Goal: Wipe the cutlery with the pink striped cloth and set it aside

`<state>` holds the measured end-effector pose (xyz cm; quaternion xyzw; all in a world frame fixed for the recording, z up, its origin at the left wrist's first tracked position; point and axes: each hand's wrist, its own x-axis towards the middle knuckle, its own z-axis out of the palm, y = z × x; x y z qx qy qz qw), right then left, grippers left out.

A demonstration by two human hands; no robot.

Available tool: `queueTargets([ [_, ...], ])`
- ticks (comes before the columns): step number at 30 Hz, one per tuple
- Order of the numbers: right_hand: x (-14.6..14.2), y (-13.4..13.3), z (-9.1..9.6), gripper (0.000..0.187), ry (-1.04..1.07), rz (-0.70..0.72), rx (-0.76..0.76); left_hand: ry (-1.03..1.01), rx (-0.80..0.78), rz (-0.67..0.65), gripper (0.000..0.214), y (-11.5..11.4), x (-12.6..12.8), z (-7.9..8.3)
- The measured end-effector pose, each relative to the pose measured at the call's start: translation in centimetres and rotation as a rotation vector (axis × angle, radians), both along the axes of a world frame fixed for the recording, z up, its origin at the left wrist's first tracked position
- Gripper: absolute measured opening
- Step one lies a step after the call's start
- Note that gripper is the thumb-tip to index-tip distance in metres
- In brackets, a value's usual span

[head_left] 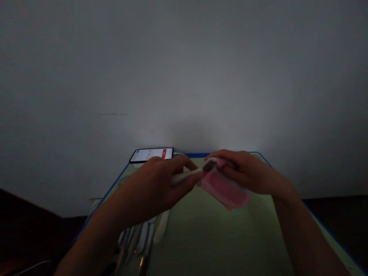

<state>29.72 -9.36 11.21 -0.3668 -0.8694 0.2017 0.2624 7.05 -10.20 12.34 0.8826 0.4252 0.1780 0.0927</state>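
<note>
My left hand point(163, 178) is closed on the pale handle of a white-handled utensil point(186, 175), which points to the right. A short dark stretch of the utensil shows past the fingers; its far end is hidden in a pink cloth point(225, 189). My right hand point(243, 168) pinches this cloth around that end, and a loose flap hangs below the fingers. Below my left forearm, several pieces of cutlery point(142, 237) lie side by side on the table, partly covered by the arm. One pale handle point(161, 228) lies at their right edge.
A phone point(152, 154) with a lit screen and a white cable rests at the table's back left, near the wall point(184, 76). The greenish table point(212, 237) has a blue edge. The room is dim.
</note>
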Motion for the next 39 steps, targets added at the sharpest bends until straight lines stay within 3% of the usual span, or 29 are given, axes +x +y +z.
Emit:
queueTargets([
  [5,-0.8,0.4,-0.9,0.021,0.075,-0.114,0.067,0.023,0.020,0.050,0.032,0.1,-0.1,-0.2],
  [11,-1.9,0.5,-1.7,0.017,-0.028,0.042,-0.044,0.131,-0.026,-0.046,0.025,0.3,-0.2,-0.2],
  [18,-1.3,-0.5,-0.4,0.019,-0.025,0.068,-0.079,0.076,-0.095,-0.081,0.026,0.2,-0.2,0.0],
  [23,-1.4,-0.4,-0.3,0.022,0.113,-0.042,0.049,0.024,-0.074,-0.034,0.031,0.6,0.1,-0.2],
  [28,-1.2,-0.3,0.0,0.024,0.277,-0.069,0.033,0.063,-0.109,-0.138,0.037,0.8,-0.5,-0.3],
  [34,-0.9,-0.5,-0.1,0.031,0.122,0.067,-0.058,0.104,-0.071,-0.153,0.034,0.7,-1.3,-0.3],
  [39,-1.5,-0.2,-0.9,0.017,0.001,0.047,-0.077,0.141,-0.063,-0.179,0.035,0.5,-0.8,-0.4],
])
